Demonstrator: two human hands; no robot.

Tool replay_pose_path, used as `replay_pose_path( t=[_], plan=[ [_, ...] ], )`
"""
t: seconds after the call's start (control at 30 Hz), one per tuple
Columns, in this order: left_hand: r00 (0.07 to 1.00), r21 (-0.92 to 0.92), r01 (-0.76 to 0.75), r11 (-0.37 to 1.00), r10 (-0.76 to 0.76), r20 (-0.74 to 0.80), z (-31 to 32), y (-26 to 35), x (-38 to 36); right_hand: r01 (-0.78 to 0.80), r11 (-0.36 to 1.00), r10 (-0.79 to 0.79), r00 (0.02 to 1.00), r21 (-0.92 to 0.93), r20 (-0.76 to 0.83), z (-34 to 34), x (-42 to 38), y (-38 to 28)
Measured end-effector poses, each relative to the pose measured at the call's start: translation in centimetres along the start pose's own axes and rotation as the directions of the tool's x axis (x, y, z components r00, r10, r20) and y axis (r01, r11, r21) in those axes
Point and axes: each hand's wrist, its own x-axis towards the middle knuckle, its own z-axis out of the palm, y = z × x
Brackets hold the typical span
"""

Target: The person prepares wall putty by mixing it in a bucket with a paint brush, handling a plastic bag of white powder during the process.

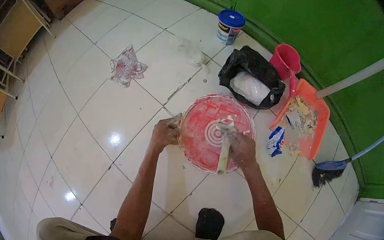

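A round red basin or lid (194,139), smeared with white paste, lies on the tiled floor in front of me. My left hand (166,132) grips its left rim, the fingers wrapped at the edge. Over its right half my right hand (241,147) is closed on a scraper (223,158) with a pale green handle; white paste covers the fingers and the tool's upper end. White rings mark the middle of the red surface.
Beyond it are a black bag (252,60) with a white packet, a pink dipper (285,60), a blue-lidded tub (230,26), an orange dustpan (320,121) with debris, and a broom (328,171). A stained cloth (128,66) lies left; chairs (19,27) stand farther left.
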Motion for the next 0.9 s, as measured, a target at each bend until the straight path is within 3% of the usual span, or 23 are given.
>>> replay_pose_path(
  t=[0.07,0.1,0.13,0.2,0.27,0.33,0.4,0.5,0.53,0.6,0.63,0.7,0.73,0.8,0.83,0.87,0.9],
  plan=[
    [1.000,0.081,-0.006,0.997,0.004,0.029,-0.2,-0.2,0.4,0.090,0.988,-0.089,0.996,0.128,-0.011,0.8,-0.9,-0.6],
    [0.998,0.160,-0.016,0.987,0.007,0.060,-0.3,-0.4,0.5,0.035,0.981,-0.014,0.994,0.193,-0.110,1.1,-0.9,-0.6],
    [0.998,0.157,-0.011,0.987,0.002,0.056,-0.3,-0.6,0.6,0.037,0.980,-0.017,0.994,0.196,-0.104,1.2,-1.0,-0.5],
    [0.997,0.195,0.039,0.980,-0.052,0.058,-0.3,-0.1,0.5,-0.146,0.988,0.149,0.987,0.047,-0.055,1.0,-0.4,-0.5],
    [1.000,0.137,0.026,0.990,-0.028,0.011,0.1,0.0,0.3,-0.082,0.996,0.082,0.996,-0.020,-0.017,1.7,-1.0,-1.0],
    [0.999,0.076,0.014,0.997,-0.011,-0.044,0.1,-0.1,0.3,0.151,0.988,-0.149,0.988,0.043,-0.034,1.6,-1.0,-2.2],
    [0.999,0.045,0.027,0.999,-0.026,-0.027,0.1,0.2,0.1,0.150,0.984,-0.149,0.989,0.100,-0.017,1.2,-0.1,-2.1],
    [0.995,-0.036,0.104,0.994,-0.104,0.005,0.2,1.1,-0.5,-0.116,0.993,0.114,0.984,-0.013,-0.139,0.7,1.4,-0.9],
    [0.995,-0.036,0.101,0.994,-0.101,0.006,0.2,0.6,-0.3,-0.116,0.993,0.113,0.983,-0.014,-0.142,1.2,1.1,-0.6],
    [0.999,0.126,-0.039,0.991,0.042,-0.018,-0.1,-0.4,0.4,0.042,0.997,-0.047,0.995,-0.061,-0.092,2.3,0.7,-0.8],
    [0.999,0.128,-0.039,0.991,0.042,-0.019,-0.3,-1.0,0.7,0.041,0.997,-0.046,0.995,-0.059,-0.094,2.5,-0.1,-1.3],
    [0.992,0.192,-0.124,0.973,0.120,0.031,-0.3,-0.9,0.8,0.068,0.988,-0.068,0.998,0.135,-0.008,1.0,-0.4,-3.8],
    [0.993,0.188,-0.119,0.975,0.116,0.026,-0.3,-1.0,0.7,0.071,0.988,-0.072,0.997,0.138,-0.003,2.0,-0.9,-3.4],
    [0.996,0.110,-0.046,0.993,0.037,0.076,-0.3,0.2,0.0,-0.192,0.919,0.228,0.972,0.344,-0.065,2.7,-0.3,-3.7],
    [0.997,0.110,-0.043,0.993,0.035,0.074,-0.2,0.4,-0.2,-0.323,0.933,0.278,0.926,0.157,0.255,-0.5,0.2,-4.1],
    [0.998,0.179,-0.033,0.983,0.023,0.059,-0.1,0.8,-0.2,-0.324,0.933,0.279,0.927,0.159,0.252,-0.4,0.7,-3.7],
    [0.999,0.247,-0.024,0.969,0.014,0.043,-0.1,1.0,-0.2,-0.495,0.812,0.409,0.860,0.309,0.305,-0.2,1.1,-2.9]
  ],
)
